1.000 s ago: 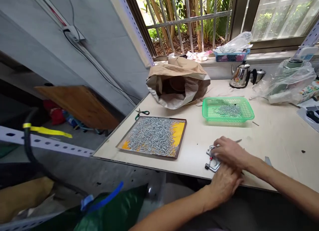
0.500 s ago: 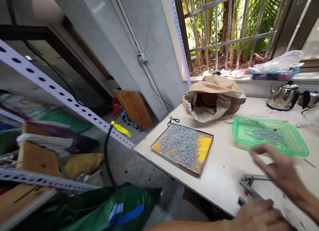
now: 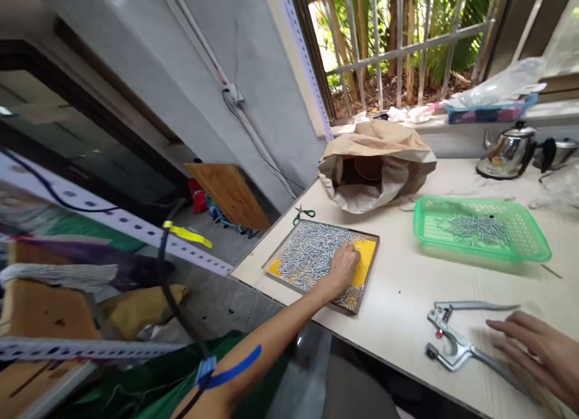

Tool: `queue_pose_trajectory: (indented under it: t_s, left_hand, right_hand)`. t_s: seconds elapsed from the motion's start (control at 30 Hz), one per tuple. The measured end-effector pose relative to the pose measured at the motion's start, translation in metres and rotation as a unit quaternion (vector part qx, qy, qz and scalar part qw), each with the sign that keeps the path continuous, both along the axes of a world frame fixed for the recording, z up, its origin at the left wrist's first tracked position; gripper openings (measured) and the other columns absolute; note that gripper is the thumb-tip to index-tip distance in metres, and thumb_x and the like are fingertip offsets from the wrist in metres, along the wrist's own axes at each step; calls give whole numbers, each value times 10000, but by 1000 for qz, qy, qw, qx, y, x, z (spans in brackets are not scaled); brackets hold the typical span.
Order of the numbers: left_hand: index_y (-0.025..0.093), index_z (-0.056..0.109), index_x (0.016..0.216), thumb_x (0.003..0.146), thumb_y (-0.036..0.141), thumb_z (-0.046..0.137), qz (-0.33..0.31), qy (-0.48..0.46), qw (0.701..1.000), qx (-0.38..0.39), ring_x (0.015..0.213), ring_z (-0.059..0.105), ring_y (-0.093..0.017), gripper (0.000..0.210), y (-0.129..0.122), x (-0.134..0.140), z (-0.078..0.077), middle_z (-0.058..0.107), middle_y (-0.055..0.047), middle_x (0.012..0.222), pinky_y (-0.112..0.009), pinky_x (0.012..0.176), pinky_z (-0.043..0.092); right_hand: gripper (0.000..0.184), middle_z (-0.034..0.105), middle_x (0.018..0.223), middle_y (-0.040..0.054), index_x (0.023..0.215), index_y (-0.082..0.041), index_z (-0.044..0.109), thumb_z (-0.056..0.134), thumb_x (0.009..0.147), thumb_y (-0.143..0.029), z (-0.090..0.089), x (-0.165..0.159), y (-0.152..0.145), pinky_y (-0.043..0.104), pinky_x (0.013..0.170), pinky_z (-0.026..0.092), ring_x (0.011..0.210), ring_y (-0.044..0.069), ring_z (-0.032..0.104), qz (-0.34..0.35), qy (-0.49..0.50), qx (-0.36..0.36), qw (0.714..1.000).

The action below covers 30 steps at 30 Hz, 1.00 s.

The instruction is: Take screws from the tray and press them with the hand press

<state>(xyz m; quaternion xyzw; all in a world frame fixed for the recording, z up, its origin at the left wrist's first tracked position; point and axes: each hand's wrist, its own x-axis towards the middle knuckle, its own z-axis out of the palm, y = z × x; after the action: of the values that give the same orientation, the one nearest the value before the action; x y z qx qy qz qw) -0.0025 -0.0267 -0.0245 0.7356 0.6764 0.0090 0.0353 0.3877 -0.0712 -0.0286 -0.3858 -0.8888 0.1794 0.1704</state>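
My left hand (image 3: 344,267) reaches into a shallow square tray (image 3: 372,263) with a yellow bottom. Its fingers are bent together on the small silvery screw-like pieces (image 3: 307,250) spread there; whatever lies between the fingertips is hidden. At the lower right my right hand (image 3: 538,352) is open, fingers stretched out, holding nothing. Beside those fingers lies a metal plier-like tool (image 3: 456,343) with a C-shaped jaw and a spring between its handles. Farther back stands a green plastic basket (image 3: 427,251) containing more silvery pieces (image 3: 479,227).
Green-handled scissors (image 3: 304,214) lie behind the tray, near a crumpled brown paper bag (image 3: 402,157). A metal kettle (image 3: 507,155) stands at the back right of the table (image 3: 398,322). A perforated shelf rail (image 3: 136,217) crosses on the left.
My left hand has moved from the plier-like tool leftward into the tray. My right hand has shifted down and right, away from the basket. The view has also moved slightly.
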Motion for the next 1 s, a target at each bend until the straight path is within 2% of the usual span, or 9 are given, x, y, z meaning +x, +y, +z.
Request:
queue_pose_trajectory:
  t_s: [0.1, 0.23, 0.43, 0.53, 0.6, 0.7, 0.83, 0.9, 1.0]
  left_hand:
    - [131, 629, 767, 834, 77, 382, -9, 3, 1000, -19, 918, 502, -246, 262, 0, -7, -5, 602, -126, 854, -366, 782, 441]
    - [158, 608, 706, 811, 90, 385, -12, -7, 1000, -2, 889, 484, -255, 256, 1, -8, -1, 586, -122, 809, -379, 766, 428]
    - [153, 600, 723, 801, 77, 427, -20, 0, 999, 31, 867, 523, -211, 204, -9, 9, 29, 618, -81, 811, -342, 804, 433]
    - [159, 606, 761, 795, 118, 474, -3, -111, 993, 24, 777, 550, -173, 143, -28, 32, 41, 629, -41, 777, -302, 752, 444]
    - [158, 610, 753, 761, 160, 528, 24, -267, 963, -32, 683, 551, -141, 82, -47, 53, 42, 618, -13, 712, -262, 674, 443]
    - [142, 609, 714, 699, 230, 594, 78, -455, 873, -158, 596, 524, -107, 91, -73, 87, 33, 591, 4, 651, -218, 569, 415]
    - [133, 574, 672, 612, 320, 663, 167, -567, 766, -253, 462, 434, -63, 216, -90, 119, 11, 525, 40, 554, -189, 444, 352]
    - [131, 563, 659, 572, 355, 699, 187, -580, 744, -274, 413, 402, -51, 276, -90, 127, 4, 507, 54, 509, -185, 409, 330]
    - [130, 563, 668, 544, 379, 739, 196, -573, 737, -301, 370, 400, -50, 330, -87, 132, 2, 494, 65, 447, -181, 380, 321]
  right_hand:
    - [278, 655, 860, 55, 1008, -309, 647, 405, 897, -391, 2, -11, -40, 294, 605, 549, 739, 209, 667, -49, -23, -35, 998]
    - [314, 624, 803, 43, 943, -263, 632, 340, 926, -377, 1, -19, -57, 290, 588, 529, 686, 184, 648, -67, -39, -42, 996]
    - [288, 629, 815, 40, 881, -286, 597, 323, 931, -359, -22, -15, -52, 274, 525, 504, 673, 184, 641, -70, -3, -6, 998]
    - [275, 606, 793, 36, 816, -276, 554, 309, 932, -321, -25, -18, -53, 277, 513, 475, 659, 177, 616, -62, -4, -10, 998]
    - [272, 577, 758, 26, 772, -257, 514, 296, 933, -281, -19, -21, -55, 277, 526, 457, 630, 161, 593, -55, -11, -12, 998]
    - [260, 538, 710, 9, 731, -239, 454, 284, 924, -205, -8, -25, -56, 262, 518, 415, 578, 135, 556, -57, -27, 5, 998]
    - [233, 509, 670, -7, 703, -236, 404, 313, 884, -120, -2, -27, -58, 251, 481, 337, 535, 124, 505, -56, -57, 49, 996]
    - [226, 493, 654, -13, 698, -234, 393, 331, 861, -90, -3, -28, -60, 253, 470, 303, 520, 124, 480, -50, -58, 82, 994]
    - [236, 487, 646, -12, 699, -230, 392, 329, 838, -49, -2, -29, -63, 261, 475, 286, 513, 129, 459, -45, -46, 135, 989]
